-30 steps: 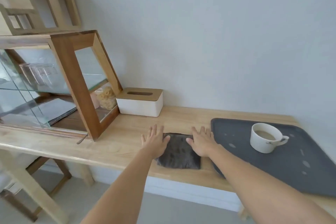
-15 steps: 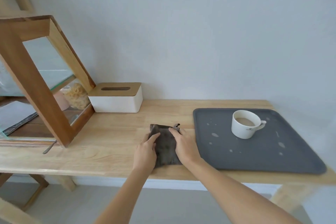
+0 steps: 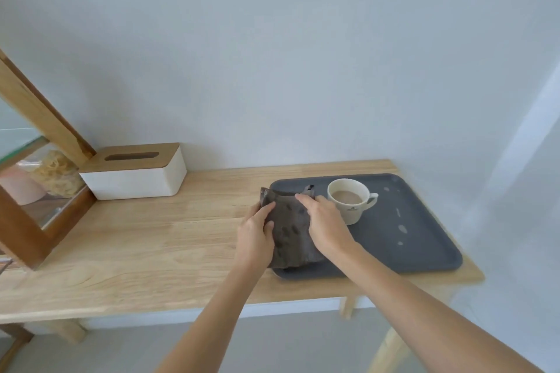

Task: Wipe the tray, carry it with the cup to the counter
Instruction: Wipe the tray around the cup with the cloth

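A dark grey tray (image 3: 424, 239) lies on the right end of the wooden table (image 3: 151, 239), with pale spill spots on its right half. A white cup (image 3: 351, 200) of milky brown drink stands on the tray's far middle. A dark grey cloth (image 3: 289, 233) lies over the tray's left part. My left hand (image 3: 256, 236) grips the cloth's left edge. My right hand (image 3: 325, 224) holds its right side, just left of the cup.
A white tissue box (image 3: 136, 175) with a wooden lid stands at the back left by the wall. A wood-and-glass display case (image 3: 36, 166) fills the left edge. The table's right edge lies just beyond the tray.
Both hands took hold of the cloth on the table and carried it right, onto the tray's left part. The view swung to the right.
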The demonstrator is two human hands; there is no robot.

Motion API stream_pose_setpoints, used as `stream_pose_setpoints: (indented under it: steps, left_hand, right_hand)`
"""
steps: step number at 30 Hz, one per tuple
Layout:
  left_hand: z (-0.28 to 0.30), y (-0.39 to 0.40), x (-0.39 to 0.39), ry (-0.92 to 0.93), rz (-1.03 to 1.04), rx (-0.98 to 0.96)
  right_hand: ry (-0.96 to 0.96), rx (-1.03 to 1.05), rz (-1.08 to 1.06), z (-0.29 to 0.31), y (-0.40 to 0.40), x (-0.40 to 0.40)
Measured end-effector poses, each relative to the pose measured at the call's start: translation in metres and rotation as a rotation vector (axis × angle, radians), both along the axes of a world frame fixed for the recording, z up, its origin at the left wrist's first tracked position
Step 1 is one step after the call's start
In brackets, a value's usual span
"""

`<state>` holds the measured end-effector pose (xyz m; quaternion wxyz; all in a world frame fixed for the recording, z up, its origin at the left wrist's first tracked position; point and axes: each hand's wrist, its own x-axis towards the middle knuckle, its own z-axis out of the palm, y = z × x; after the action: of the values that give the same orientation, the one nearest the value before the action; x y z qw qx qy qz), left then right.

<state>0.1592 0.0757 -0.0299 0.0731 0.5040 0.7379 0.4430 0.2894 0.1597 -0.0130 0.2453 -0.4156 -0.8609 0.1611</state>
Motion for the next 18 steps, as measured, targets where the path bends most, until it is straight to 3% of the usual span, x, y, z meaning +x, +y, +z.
stream_pose_setpoints:
  steps: [4,8,11,15,18]
  left_hand:
    - [-0.017,0.009,0.019,0.053,0.051,-0.204]
    - [-0.025,0.009,0.031,0.490,0.179,-0.398]
    - [-0.030,0.016,0.048,0.668,-0.010,-0.365]
    - [-0.039,0.028,0.068,0.517,-0.123,-0.628]
    - [-0.040,0.036,0.067,0.509,-0.109,-0.697]
  right_hand:
    - [-0.023,-0.022,0.125,-0.022,0.006,0.036]
    - [0.063,0.238,0.215,-0.045,0.002,0.097]
    - [0.131,0.404,0.195,-0.075,0.008,0.139]
    - [0.170,0.478,0.276,-0.100,0.013,0.160]
    - [0.217,0.499,0.295,-0.104,0.016,0.163]
